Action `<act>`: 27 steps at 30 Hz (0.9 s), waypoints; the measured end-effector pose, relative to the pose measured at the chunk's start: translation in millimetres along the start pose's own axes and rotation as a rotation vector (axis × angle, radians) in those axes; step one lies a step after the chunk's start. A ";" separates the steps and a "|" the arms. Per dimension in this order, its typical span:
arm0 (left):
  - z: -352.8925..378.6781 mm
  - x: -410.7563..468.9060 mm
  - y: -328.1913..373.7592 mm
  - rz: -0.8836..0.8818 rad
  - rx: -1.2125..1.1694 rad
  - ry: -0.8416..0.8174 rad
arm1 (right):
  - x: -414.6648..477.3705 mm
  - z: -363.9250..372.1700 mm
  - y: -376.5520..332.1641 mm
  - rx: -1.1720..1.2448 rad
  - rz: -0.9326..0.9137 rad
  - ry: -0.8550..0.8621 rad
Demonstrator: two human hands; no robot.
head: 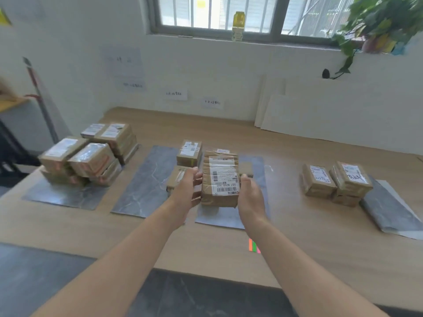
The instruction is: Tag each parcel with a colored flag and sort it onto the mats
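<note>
My forearms (128, 259) are nearest cam, both stretched fwd over the bench (297, 143). Just right of them, near the bench's near edge, lie the flags (253, 245): orange/green/pink strip, flat, neither hand on it.

Hands: left hand (186, 188) has its fingers curled round the left side of a brown parcel (220, 179). Right hand (250, 197) clamps the right side, thumb up at the edge. So both grip the same parcel, label up. It's over the 3rd mat (219, 219) counting from left. Can't tell if it's resting on smth or in the air.

Around it:
- 2 parcels (189, 152) just left of it, one touching or nearly touching my left knuckles
- small box (246, 168) just behind my right thumb
- far-left mat (64, 197) carries a big pile (89, 156), stacked uneven
- 2nd mat (146, 184) is mostly bare
- right group (336, 181) sits at the left edge of the right mat (393, 216); on it or beside it, unclear

Risks, my read:
- No flag visible on the parcel in hand. If I set it down now it prob goes untagged, and both hands are busy w/ flags well apart from them.
- Tight spot: lowering or sliding it could shove the neighbours or the small box off the mat.
- Wrapping looks crumpled and taped. A side-squeeze grip could slip if I let go w/ one hand to reach for a flag.
- Wrong mat = mis-sort. The wall labels are too blurred to read from here.
</note>
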State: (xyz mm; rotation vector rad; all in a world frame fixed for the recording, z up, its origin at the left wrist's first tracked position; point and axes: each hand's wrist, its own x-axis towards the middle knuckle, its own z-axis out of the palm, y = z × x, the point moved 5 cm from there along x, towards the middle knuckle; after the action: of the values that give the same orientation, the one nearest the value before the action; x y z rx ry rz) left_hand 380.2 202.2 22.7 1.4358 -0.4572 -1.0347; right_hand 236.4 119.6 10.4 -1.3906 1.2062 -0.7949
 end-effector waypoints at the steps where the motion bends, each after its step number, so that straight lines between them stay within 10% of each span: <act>1: -15.7 1.1 -0.6 -0.006 -0.001 0.003 | -2.0 15.6 1.2 0.003 0.002 0.004; 27: -167.6 72.2 -118.0 -0.374 0.109 -0.064 | -17.4 162.7 137.1 -0.056 0.328 0.135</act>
State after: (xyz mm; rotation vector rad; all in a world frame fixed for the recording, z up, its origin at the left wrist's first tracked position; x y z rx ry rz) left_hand 516.2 263.1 -135.4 1.6278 -0.2988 -1.3742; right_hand 352.3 196.3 -151.8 -1.1565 1.5245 -0.6345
